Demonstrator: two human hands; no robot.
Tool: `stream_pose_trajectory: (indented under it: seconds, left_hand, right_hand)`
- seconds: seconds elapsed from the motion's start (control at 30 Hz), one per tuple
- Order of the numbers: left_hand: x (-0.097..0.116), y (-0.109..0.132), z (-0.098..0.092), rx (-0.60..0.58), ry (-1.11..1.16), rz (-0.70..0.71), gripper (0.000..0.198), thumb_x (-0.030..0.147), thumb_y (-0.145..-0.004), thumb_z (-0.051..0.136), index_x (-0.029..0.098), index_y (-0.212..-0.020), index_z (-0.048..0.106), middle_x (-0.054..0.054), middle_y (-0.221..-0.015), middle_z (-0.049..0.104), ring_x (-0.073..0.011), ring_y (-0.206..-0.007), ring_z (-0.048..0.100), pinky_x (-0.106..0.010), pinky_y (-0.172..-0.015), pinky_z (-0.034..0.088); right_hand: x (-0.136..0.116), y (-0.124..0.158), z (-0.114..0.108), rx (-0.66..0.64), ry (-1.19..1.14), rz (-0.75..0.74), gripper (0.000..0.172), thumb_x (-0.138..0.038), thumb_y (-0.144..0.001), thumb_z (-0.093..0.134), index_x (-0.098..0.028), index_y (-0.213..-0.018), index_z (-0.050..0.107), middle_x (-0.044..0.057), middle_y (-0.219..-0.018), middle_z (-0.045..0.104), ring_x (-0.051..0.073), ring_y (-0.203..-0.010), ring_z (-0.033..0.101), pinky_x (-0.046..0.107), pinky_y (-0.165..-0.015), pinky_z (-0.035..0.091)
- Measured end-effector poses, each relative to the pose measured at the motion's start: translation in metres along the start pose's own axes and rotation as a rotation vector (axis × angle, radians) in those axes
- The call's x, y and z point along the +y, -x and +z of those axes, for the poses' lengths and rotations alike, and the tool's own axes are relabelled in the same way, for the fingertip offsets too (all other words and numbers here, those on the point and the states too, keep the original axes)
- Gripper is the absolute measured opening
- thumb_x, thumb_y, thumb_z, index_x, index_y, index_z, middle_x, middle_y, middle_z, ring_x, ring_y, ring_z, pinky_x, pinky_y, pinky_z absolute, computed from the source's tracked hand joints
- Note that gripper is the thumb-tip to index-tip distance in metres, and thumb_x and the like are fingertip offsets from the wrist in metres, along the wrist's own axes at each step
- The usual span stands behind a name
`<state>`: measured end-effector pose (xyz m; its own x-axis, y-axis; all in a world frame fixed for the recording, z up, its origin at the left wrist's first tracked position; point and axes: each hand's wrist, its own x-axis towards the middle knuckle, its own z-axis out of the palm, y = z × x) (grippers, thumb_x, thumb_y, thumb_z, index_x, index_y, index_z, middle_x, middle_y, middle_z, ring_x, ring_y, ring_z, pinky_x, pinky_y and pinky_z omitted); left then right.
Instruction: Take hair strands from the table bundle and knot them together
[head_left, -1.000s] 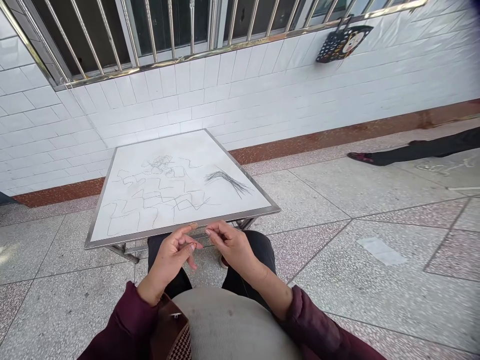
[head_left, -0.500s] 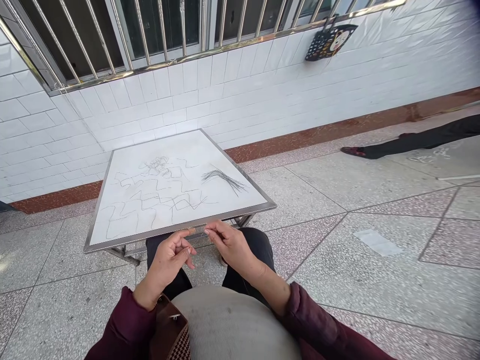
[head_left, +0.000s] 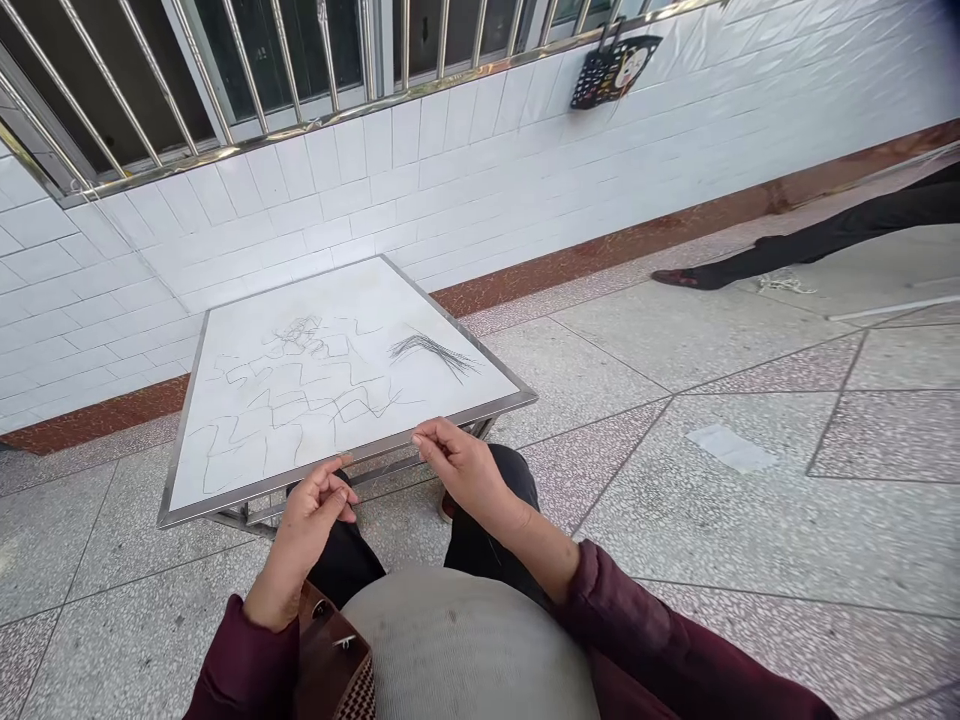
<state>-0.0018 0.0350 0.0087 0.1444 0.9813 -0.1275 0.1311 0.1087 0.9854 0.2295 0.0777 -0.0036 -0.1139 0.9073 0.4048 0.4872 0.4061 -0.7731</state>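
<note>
Hair strands (head_left: 435, 352) fanned on steel-edged white tabletop (head_left: 247, 450), left hand (head_left: 307, 530), right hand (head_left: 465, 475)

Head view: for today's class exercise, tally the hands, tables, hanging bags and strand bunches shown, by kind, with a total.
Hands: 2 (left hand, right hand)
Table: 1
Hanging bag: 1
Strand bunch: 1
Total: 5

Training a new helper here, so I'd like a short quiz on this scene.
1. True or false: the right hand is touching the bundle of dark strands.
2. Where on the metal-framed white tabletop does that bundle lie?
A. Toward the far right
B. At the front left corner
C. Under the front edge
3. Fill in the blank: the window above the white wall tiles is fitted with metal ____.

Key: 1. False; 2. A; 3. bars
</note>
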Motion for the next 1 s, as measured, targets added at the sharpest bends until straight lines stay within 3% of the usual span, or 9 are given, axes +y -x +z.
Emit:
stream_pose_trajectory:
  seconds: [0.07, 0.17, 0.27, 0.37, 0.57, 0.87, 1.0]
  left_hand:
    - [0.005, -0.004, 0.003, 0.035, 0.003, 0.017, 0.046, 0.037, -0.087, 0.059, 0.019, -0.129, 0.054, -0.002, -0.086, 0.062, -0.0146, -0.076, 0.062, -0.029, -0.073, 0.051]
    - [0.015, -0.011, 0.015, -0.026, -0.001, 0.05, 0.044, 0.038, -0.087, 0.061, 0.021, -0.127, 0.057, -0.004, -0.09, 0.062, -0.0178, -0.088, 0.061, -0.031, -0.079, 0.051]
    - [0.021, -0.017, 0.028, -0.093, 0.027, 0.074, 0.042, 0.033, -0.085, 0.063, 0.02, -0.124, 0.059, -0.002, -0.082, 0.06, -0.0154, -0.077, 0.058, -0.029, -0.073, 0.049]
    - [0.019, -0.02, 0.036, -0.081, 0.056, 0.101, 0.039, 0.028, -0.082, 0.065, 0.019, -0.121, 0.061, 0.001, -0.074, 0.057, -0.0122, -0.067, 0.053, -0.026, -0.066, 0.047]
    - [0.012, -0.02, 0.035, -0.052, 0.057, 0.092, 0.042, 0.022, -0.08, 0.065, 0.02, -0.122, 0.061, 0.003, -0.072, 0.058, -0.0112, -0.065, 0.054, -0.025, -0.065, 0.046]
    - [0.016, -0.015, 0.031, -0.003, 0.066, 0.03, 0.044, 0.034, -0.084, 0.064, 0.02, -0.126, 0.058, -0.001, -0.084, 0.064, -0.0105, -0.063, 0.059, -0.023, -0.059, 0.049]
    - [0.015, -0.014, 0.032, -0.008, 0.055, 0.027, 0.044, 0.036, -0.084, 0.063, 0.02, -0.125, 0.058, -0.003, -0.087, 0.066, -0.0113, -0.064, 0.062, -0.023, -0.057, 0.049]
  right_hand:
    - [-0.002, 0.001, 0.003, -0.046, -0.024, -0.019, 0.014, -0.027, -0.094, 0.05, -0.022, -0.083, 0.056, -0.003, -0.064, 0.058, 0.012, -0.055, 0.052, 0.023, -0.054, 0.039]
    - [-0.005, 0.005, 0.011, -0.091, -0.029, -0.063, 0.011, -0.026, -0.094, 0.051, -0.021, -0.087, 0.058, -0.002, -0.066, 0.06, 0.013, -0.058, 0.055, 0.023, -0.057, 0.041]
    - [-0.007, 0.007, 0.015, -0.092, -0.002, -0.123, 0.012, -0.024, -0.094, 0.05, -0.021, -0.087, 0.059, 0.0, -0.072, 0.063, 0.013, -0.063, 0.058, 0.024, -0.061, 0.043]
    - [-0.007, 0.009, 0.017, -0.086, 0.004, -0.157, 0.013, -0.023, -0.095, 0.049, -0.021, -0.086, 0.059, 0.0, -0.074, 0.063, 0.013, -0.063, 0.058, 0.024, -0.06, 0.043]
    - [-0.007, 0.013, 0.027, -0.081, -0.109, -0.09, 0.012, -0.022, -0.093, 0.051, -0.021, -0.082, 0.057, -0.003, -0.065, 0.056, 0.012, -0.057, 0.052, 0.023, -0.056, 0.041]
    - [-0.004, 0.013, 0.028, -0.195, -0.336, 0.017, 0.018, -0.028, -0.096, 0.044, -0.022, -0.097, 0.061, -0.001, -0.071, 0.06, 0.013, -0.061, 0.055, 0.024, -0.057, 0.045]
    - [-0.005, 0.015, 0.027, -0.173, -0.329, 0.033, 0.013, -0.024, -0.093, 0.048, -0.023, -0.091, 0.06, -0.002, -0.07, 0.058, 0.013, -0.059, 0.053, 0.023, -0.056, 0.043]
